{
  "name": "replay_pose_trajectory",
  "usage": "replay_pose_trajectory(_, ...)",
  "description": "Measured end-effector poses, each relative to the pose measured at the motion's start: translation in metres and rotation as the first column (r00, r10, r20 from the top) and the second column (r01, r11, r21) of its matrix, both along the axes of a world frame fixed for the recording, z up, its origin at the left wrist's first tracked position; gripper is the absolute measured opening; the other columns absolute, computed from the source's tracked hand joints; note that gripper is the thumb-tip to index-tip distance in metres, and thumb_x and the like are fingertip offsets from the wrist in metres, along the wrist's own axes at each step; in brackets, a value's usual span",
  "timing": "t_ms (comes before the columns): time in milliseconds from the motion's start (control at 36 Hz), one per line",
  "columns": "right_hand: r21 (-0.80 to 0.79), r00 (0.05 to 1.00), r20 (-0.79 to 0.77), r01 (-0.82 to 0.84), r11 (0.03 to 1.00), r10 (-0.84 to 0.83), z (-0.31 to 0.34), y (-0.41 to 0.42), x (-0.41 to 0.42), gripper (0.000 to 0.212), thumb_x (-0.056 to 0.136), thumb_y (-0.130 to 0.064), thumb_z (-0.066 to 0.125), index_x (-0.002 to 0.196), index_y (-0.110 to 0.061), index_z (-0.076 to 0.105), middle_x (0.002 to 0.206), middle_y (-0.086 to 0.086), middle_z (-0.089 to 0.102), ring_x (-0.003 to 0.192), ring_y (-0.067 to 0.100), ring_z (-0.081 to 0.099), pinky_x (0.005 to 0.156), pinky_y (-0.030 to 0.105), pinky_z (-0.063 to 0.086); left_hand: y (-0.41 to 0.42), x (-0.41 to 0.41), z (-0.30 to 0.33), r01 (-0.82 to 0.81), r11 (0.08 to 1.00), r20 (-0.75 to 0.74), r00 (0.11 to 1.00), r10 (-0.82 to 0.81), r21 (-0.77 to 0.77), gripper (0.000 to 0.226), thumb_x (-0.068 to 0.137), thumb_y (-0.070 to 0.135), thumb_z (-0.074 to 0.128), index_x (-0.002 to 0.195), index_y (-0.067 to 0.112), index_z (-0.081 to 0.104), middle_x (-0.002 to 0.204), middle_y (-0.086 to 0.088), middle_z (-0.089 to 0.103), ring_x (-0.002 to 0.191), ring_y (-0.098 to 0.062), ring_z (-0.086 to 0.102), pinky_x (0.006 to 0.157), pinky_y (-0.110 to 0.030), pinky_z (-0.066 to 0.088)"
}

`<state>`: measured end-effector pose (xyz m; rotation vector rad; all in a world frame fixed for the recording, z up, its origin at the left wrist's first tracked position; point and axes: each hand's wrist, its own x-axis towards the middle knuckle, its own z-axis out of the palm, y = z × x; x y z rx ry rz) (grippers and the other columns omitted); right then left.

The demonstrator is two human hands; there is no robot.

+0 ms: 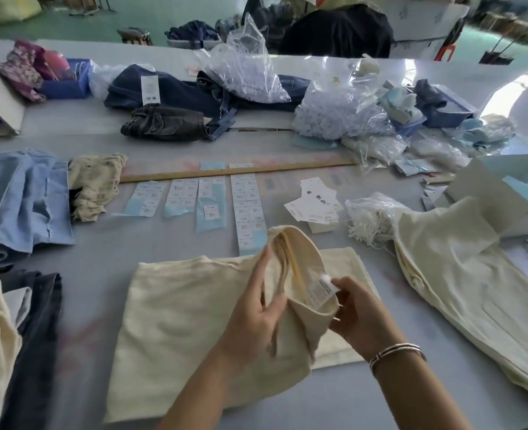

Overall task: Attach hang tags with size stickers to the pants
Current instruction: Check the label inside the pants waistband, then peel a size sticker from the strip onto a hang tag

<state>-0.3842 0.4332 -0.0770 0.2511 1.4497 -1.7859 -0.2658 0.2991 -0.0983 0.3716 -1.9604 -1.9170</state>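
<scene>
Holding cream pants (200, 321) at lower centre of desk (101, 249) | left hand (256, 308) gripping waistband, right hand (358, 315) pinching inner label (320, 290) | hang tags (315, 203) lie beyond, upper right, nearer right hand

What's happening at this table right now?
A person has cream pants folded on the table and is holding the waistband open. The left hand grips the fabric, and the right hand pinches the sewn-in label inside. Sticker strips and a stack of hang tags lie beyond, below a wooden ruler. No hang tag shows on these pants yet.
</scene>
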Motion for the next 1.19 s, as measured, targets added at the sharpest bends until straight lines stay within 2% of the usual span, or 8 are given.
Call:
replay_pose_trajectory(167, 0.301, 0.997, -0.03, 0.073, 0.951, -0.068, -0.05, 0.053, -0.044, 0.03, 0.091, -0.043, 0.052, 0.099, -0.014, 0.058, 0.084, 0.011, 0.063, 0.076, 0.025, 0.059, 0.065, 0.035, 0.047, 0.042, -0.02, -0.025, 0.478, 0.868, 0.222, 0.839, -0.496, 0.133, 0.072, 0.097, 0.015, 0.052, 0.142, 0.048, 0.007, 0.146, 0.01, 0.038, 0.126, -0.008, 0.051, 0.108, -0.027, 0.04)
replay_pose_trajectory(306, 0.649, 0.95, -0.257, 0.034, 0.76, 0.177, -0.085, 0.068, -0.078, 0.039, 0.091, -0.021, 0.06, 0.125, -0.004, 0.05, 0.112, 0.015, 0.057, 0.096, 0.029, 0.055, 0.079, 0.039, 0.046, 0.031, -0.046, -0.063, 0.483, 0.804, 0.534, 0.807, -0.255, -0.346, 0.051, 0.097, 0.031, 0.051, 0.145, 0.024, 0.035, 0.155, 0.003, 0.023, 0.141, -0.004, 0.02, 0.105, 0.001, 0.008)
replay_pose_trajectory(472, 0.731, 0.433, -0.632, 0.055, 0.68, 0.643, -0.07, -0.013, -0.142, 0.027, 0.084, -0.01, 0.064, 0.112, -0.009, 0.064, 0.117, 0.01, 0.057, 0.108, 0.027, 0.056, 0.093, 0.031, 0.041, 0.008, -0.083, -0.125, 0.385, 0.779, 0.783, 0.586, 0.208, -0.495, 0.098, 0.082, 0.063, 0.054, 0.15, 0.034, -0.01, 0.152, -0.007, -0.035, 0.143, -0.028, -0.026, 0.112, -0.061, -0.004)
replay_pose_trajectory(722, 0.902, -0.038, -0.4, 0.161, 0.401, 0.916, -0.095, -0.145, -0.214, 0.068, 0.082, -0.033, 0.064, 0.139, -0.01, 0.034, 0.138, 0.009, 0.044, 0.128, 0.027, 0.041, 0.104, 0.034, 0.032, 0.007, -0.095, -0.152, 0.376, 0.789, 0.838, 0.456, 0.299, -0.486, 0.137, 0.049, 0.09, 0.05, 0.121, 0.032, -0.051, 0.147, 0.001, -0.043, 0.143, -0.022, -0.026, 0.108, -0.067, -0.002)
replay_pose_trajectory(889, 0.922, 0.02, -0.304, 0.258, 0.289, 0.952, -0.117, -0.157, -0.23, 0.039, 0.09, -0.033, 0.051, 0.122, -0.01, 0.052, 0.126, 0.009, 0.053, 0.12, 0.026, 0.048, 0.1, 0.036, 0.033, 0.007, -0.091, -0.139, 0.216, 0.532, 0.531, 0.638, 0.558, -0.818, 0.135, 0.012, 0.096, 0.043, 0.127, 0.025, 0.044, 0.161, -0.007, -0.004, 0.147, -0.021, -0.002, 0.062, -0.058, 0.052)
replay_pose_trajectory(972, 0.917, 0.029, -0.347, 0.222, 0.332, 0.938, -0.119, -0.155, -0.233, 0.03, 0.094, -0.02, 0.043, 0.115, -0.005, 0.058, 0.12, 0.013, 0.056, 0.114, 0.029, 0.052, 0.094, 0.036, 0.04, 0.006, -0.094, -0.139, 0.274, 0.615, 0.63, 0.602, 0.49, -0.739, 0.146, 0.016, 0.096, 0.047, 0.138, 0.017, 0.035, 0.158, -0.009, 0.014, 0.142, -0.023, 0.017, 0.071, -0.066, 0.049)
replay_pose_trajectory(1056, 0.908, 0.142, -0.406, 0.172, 0.382, 0.903, -0.116, -0.151, -0.235, 0.028, 0.096, -0.014, 0.037, 0.106, -0.002, 0.059, 0.114, 0.018, 0.06, 0.104, 0.034, 0.059, 0.083, 0.036, 0.045, 0.005, -0.096, -0.152, 0.392, 0.773, 0.833, 0.462, 0.304, -0.5, 0.145, 0.048, 0.088, 0.056, 0.139, 0.02, -0.033, 0.151, -0.014, -0.034, 0.13, -0.014, -0.045, 0.105, -0.071, 0.003)
replay_pose_trajectory(1194, 0.773, 0.233, -0.634, 0.232, 0.59, 0.738, -0.09, -0.141, -0.23, 0.028, 0.099, -0.013, 0.038, 0.092, 0.001, 0.061, 0.104, 0.024, 0.064, 0.095, 0.039, 0.06, 0.077, 0.039, 0.043, 0.002, -0.094, -0.151, 0.356, 0.809, 0.843, 0.453, 0.289, -0.468, 0.121, 0.068, 0.073, 0.056, 0.138, 0.027, -0.033, 0.138, -0.019, -0.045, 0.125, -0.003, -0.049, 0.11, -0.06, -0.006)
